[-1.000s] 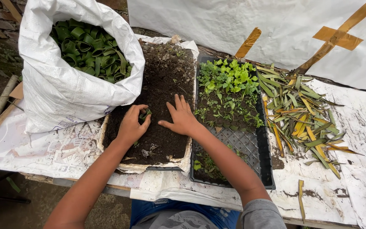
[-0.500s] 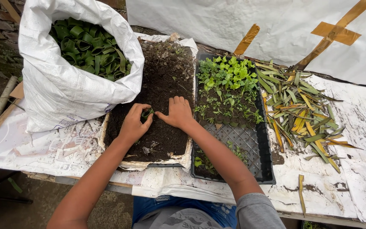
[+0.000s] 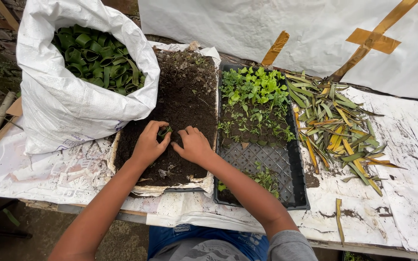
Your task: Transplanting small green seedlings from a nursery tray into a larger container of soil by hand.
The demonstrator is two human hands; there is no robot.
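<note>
- Pinched between thumb and fingers of my left hand [image 3: 148,144] is a small rolled green leaf cup [image 3: 164,131], held upright right at the surface of the dark soil [image 3: 185,96].
- From here my right hand [image 3: 195,145] grasps nothing; its fingers are curled and pressing into the soil just beside the cup, on the cup's right.
- Compared with a second ago, the two hands have closed in on each other: the right hand lay flatter and more spread then, and now its fingertips bunch toward the cup. I judge soil is being gathered against or into the cup.
- Soil fills a paper-lined tray [image 3: 204,181] directly in front of me.
- To the left stands a white woven sack [image 3: 68,106], open at the top and full of more rolled green leaf cups [image 3: 97,58].
- To the right, a black mesh seedling tray [image 3: 267,159] holds rows of green seedlings [image 3: 252,87] at its far end, with bare mesh nearer me.
- Farther right, a heap of cut leaf strips [image 3: 335,125], green and yellow, lies on the soiled white table cover [image 3: 412,159].
</note>
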